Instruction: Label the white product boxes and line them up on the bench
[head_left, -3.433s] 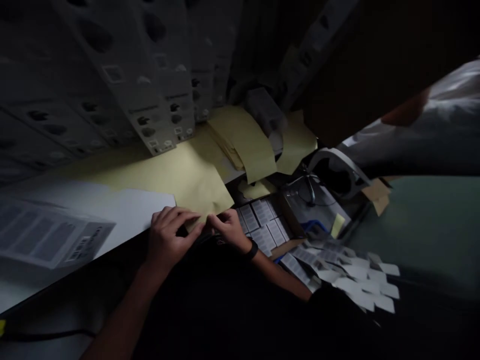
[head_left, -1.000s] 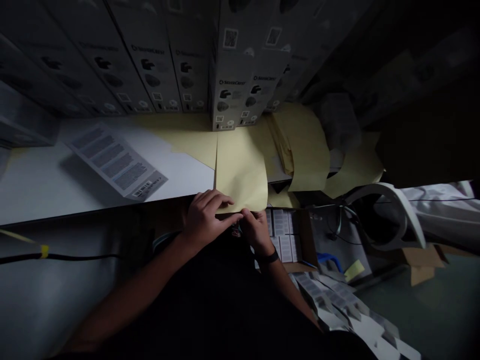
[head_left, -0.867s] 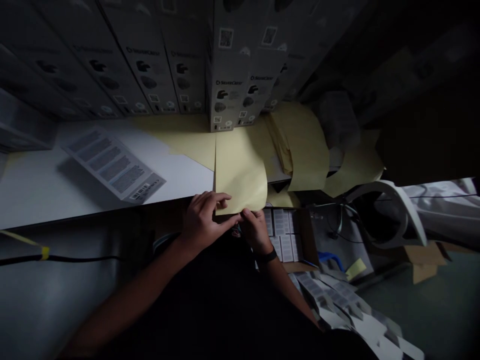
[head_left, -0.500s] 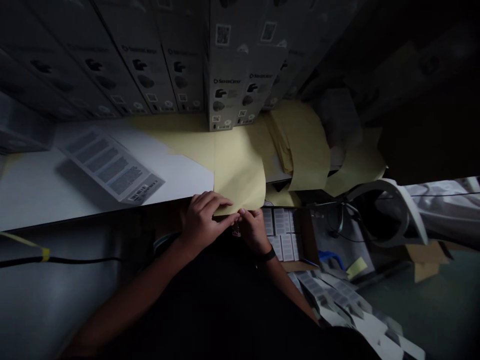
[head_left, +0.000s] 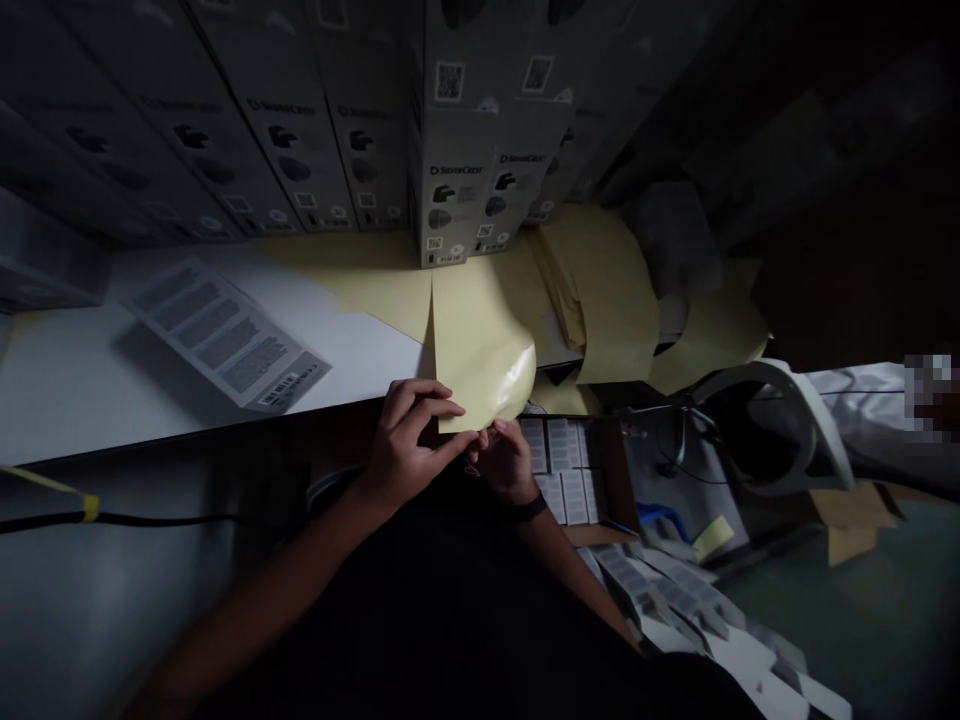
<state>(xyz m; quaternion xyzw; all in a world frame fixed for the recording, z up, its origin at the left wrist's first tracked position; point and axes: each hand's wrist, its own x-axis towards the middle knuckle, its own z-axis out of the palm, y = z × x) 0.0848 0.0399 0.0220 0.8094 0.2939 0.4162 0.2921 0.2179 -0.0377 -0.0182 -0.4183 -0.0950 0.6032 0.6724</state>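
A pale yellow sheet (head_left: 480,340) with a glossy surface hangs over the front edge of the white bench, bent upward at its lower right. My left hand (head_left: 409,435) grips its lower left corner, fingers lying on top and the thumb at the near edge. At the lower edge, close to the left thumb, my right hand (head_left: 506,460) pinches the sheet with thumb and curled fingers. Something small and reddish shows beside the right fingers, too small to name. On the bench left of my hands lies a grey printed box (head_left: 232,335).
Tall grey boxes (head_left: 450,200) stand in rows along the back. More yellow sheets (head_left: 615,300) droop over the bench edge at right. Below sits a carton (head_left: 619,480) of small printed boxes, beside a white ring-shaped frame (head_left: 810,420). A black cable (head_left: 165,522) crosses at left.
The yellow sheet's left edge has lifted off the bench, and its lower right now bulges and shines. My right fingers have curled in more at the edge.
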